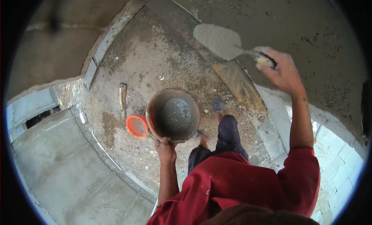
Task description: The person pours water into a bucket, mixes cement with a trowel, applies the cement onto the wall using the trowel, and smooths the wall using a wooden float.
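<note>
My right hand (pixel 285 72) is closed around the handle of a trowel (pixel 217 41), held out at the upper right. Its broad blade points left and looks coated with grey mortar. In front of the trowel is a wall surface (pixel 302 27) covered in wet-looking grey plaster. My left hand (pixel 166 149) grips the near rim of a bucket (pixel 154 120), with the thumb over the edge. Grey mortar (pixel 176 114) lies inside the bucket. A thin wire handle hangs at the bucket's left side.
An orange bucket (pixel 136 126) stands on the ground (pixel 131 66) left of the held one. Beside it lies a piece of wood (pixel 123 99). Boards (pixel 248 97) run along the wall's foot, and a grey slab (pixel 73 167) fills the lower left. Small rubble dots the floor.
</note>
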Demonstrator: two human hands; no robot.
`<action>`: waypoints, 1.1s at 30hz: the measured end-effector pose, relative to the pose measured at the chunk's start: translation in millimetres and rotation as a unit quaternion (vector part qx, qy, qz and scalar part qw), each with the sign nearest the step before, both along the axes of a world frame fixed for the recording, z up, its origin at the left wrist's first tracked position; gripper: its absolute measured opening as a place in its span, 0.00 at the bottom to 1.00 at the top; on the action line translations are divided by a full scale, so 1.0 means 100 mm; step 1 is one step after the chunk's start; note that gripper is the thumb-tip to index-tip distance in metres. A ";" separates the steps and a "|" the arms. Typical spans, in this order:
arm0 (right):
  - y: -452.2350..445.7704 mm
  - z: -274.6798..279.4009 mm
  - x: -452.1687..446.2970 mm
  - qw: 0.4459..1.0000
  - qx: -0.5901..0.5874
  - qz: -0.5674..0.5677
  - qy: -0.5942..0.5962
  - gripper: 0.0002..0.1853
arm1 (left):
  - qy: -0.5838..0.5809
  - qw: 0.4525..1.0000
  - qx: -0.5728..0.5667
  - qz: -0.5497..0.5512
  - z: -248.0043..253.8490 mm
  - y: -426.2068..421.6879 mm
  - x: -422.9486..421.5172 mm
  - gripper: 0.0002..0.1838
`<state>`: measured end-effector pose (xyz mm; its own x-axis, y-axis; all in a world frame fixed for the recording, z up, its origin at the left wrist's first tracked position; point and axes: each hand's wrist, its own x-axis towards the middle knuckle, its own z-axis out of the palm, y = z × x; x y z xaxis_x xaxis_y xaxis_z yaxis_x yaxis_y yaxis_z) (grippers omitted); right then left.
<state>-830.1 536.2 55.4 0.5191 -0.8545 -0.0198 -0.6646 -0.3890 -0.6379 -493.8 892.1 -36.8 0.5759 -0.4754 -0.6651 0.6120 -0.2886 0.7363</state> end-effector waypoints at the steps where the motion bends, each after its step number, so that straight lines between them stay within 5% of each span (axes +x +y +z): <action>1: 0.18 0.08 0.11 0.996 -0.060 0.043 0.057 0.23 | -0.005 1.000 -0.021 -0.015 0.08 -0.08 -0.03 0.41; 3: 0.53 0.27 0.44 0.989 0.004 0.087 0.119 0.18 | -0.019 0.997 -0.058 -0.040 0.18 -0.17 -0.04 0.39; 5: 0.78 0.28 0.71 0.961 -0.083 0.182 0.193 0.15 | -0.023 0.993 -0.097 -0.060 0.35 -0.21 -0.06 0.36; 8: 1.10 0.13 0.98 0.921 -0.241 0.208 0.224 0.22 | -0.054 0.983 -0.150 -0.094 0.77 -0.27 -0.11 0.38; 11: 1.39 0.06 1.17 0.914 -0.241 0.216 0.243 0.20 | -0.153 0.957 -0.208 -0.133 1.02 -0.26 -0.12 0.35; 14: 1.69 0.32 1.41 0.946 -0.051 0.197 0.252 0.15 | -0.224 0.935 -0.231 -0.150 1.06 -0.15 0.00 0.35; 24: 2.82 -0.07 1.98 0.967 0.102 0.221 0.081 0.26 | -0.153 0.976 -0.130 -0.086 1.25 0.80 0.45 0.38; 30: 2.86 -0.73 2.00 0.926 0.279 0.251 -0.035 0.26 | -0.126 0.991 -0.018 0.029 0.76 1.22 0.56 0.34; 33: 2.55 -1.39 1.79 0.889 0.370 0.248 -0.103 0.26 | -0.103 0.993 0.042 0.027 0.49 1.27 0.56 0.42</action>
